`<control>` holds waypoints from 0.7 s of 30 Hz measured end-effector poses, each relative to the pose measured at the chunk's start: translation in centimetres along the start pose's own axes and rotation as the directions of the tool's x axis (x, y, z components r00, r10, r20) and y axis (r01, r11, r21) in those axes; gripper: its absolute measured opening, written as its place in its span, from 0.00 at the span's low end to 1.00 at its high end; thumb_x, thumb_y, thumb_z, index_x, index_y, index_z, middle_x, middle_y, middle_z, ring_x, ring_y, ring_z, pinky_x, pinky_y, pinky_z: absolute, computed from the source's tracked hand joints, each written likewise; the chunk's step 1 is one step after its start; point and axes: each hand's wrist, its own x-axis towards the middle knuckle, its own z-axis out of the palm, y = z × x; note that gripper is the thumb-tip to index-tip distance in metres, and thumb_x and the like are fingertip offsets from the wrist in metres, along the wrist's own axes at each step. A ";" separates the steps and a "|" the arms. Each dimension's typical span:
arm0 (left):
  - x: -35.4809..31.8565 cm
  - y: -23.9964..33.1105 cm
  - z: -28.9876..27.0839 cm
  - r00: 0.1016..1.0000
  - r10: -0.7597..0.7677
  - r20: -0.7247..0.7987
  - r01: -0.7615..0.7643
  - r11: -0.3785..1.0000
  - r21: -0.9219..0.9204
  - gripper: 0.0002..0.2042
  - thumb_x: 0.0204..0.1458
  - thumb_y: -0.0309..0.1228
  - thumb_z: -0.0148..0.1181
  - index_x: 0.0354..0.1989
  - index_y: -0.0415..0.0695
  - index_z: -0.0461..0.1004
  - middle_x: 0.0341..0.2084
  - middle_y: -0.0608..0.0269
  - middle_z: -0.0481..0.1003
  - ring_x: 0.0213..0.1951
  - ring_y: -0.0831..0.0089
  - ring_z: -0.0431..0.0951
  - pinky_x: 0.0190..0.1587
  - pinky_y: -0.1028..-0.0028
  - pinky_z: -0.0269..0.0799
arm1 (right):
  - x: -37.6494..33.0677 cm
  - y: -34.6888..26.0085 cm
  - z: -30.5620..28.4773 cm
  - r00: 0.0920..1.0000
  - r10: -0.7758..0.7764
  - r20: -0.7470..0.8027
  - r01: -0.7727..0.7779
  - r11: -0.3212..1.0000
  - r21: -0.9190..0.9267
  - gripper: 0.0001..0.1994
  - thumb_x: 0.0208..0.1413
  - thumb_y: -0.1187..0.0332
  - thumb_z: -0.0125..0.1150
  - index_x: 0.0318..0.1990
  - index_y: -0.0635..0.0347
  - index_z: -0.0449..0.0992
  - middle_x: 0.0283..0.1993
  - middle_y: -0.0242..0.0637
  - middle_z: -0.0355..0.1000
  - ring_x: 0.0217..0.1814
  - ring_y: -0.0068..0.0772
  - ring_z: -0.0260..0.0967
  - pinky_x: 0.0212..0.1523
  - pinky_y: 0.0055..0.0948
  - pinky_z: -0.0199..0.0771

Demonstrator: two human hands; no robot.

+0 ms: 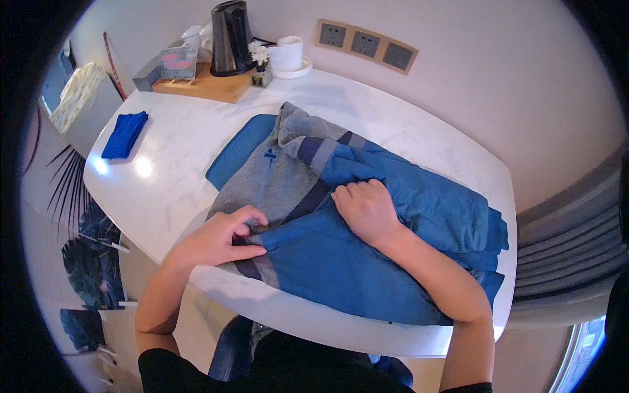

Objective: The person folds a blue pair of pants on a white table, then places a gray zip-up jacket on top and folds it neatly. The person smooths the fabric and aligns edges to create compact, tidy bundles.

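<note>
A blue and grey sweatshirt (314, 275) with dark navy stripes lies on the white table, its grey part to the left and its blue part to the right. One blue sleeve is laid over the body toward the right. My left hand (219, 239) rests at the near left edge of the garment, thumb and fingers apart around a loose bit of cloth. My right hand (367, 209) is closed, its curled fingers gripping the blue fabric near the middle; the fingertips are hidden. A flat blue piece of cloth (239, 147) sticks out from under the grey part at the far left.
A folded bright blue cloth (124, 135) lies at the table's left. Along the back stand a wooden tray (196, 88) with a dark kettle (230, 39), a small flower vase (261, 73) and a white cup (286, 54). The wall holds sockets (365, 44); a grey curtain (570, 255) hangs at right.
</note>
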 end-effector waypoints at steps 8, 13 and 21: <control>3.5 5.6 3.6 0.814 0.507 0.283 -0.580 0.712 0.394 0.23 0.57 0.37 0.60 0.61 0.47 0.69 0.64 0.46 0.60 0.66 0.49 0.60 0.66 0.57 0.59 | 0.1 1.9 -6.9 0.928 0.373 0.018 -0.368 0.906 0.208 0.27 0.39 0.59 0.73 0.47 0.63 0.74 0.49 0.45 0.70 0.49 0.47 0.72 0.50 0.41 0.73; 9.2 4.5 7.3 0.799 0.545 0.254 -0.596 0.665 0.449 0.29 0.59 0.50 0.53 0.66 0.49 0.64 0.67 0.43 0.56 0.68 0.45 0.55 0.68 0.50 0.52 | -0.5 4.0 -7.9 0.806 0.555 0.206 -0.591 0.728 0.348 0.14 0.44 0.65 0.68 0.35 0.67 0.78 0.33 0.45 0.77 0.33 0.47 0.75 0.38 0.36 0.77; 10.3 4.5 7.3 0.813 0.507 0.287 -0.582 0.695 0.423 0.33 0.56 0.56 0.54 0.66 0.51 0.64 0.66 0.41 0.58 0.67 0.42 0.56 0.69 0.46 0.47 | -0.8 6.1 -8.3 0.762 0.411 0.500 -0.644 0.402 0.651 0.09 0.58 0.70 0.62 0.36 0.70 0.80 0.29 0.37 0.78 0.29 0.25 0.72 0.34 0.25 0.73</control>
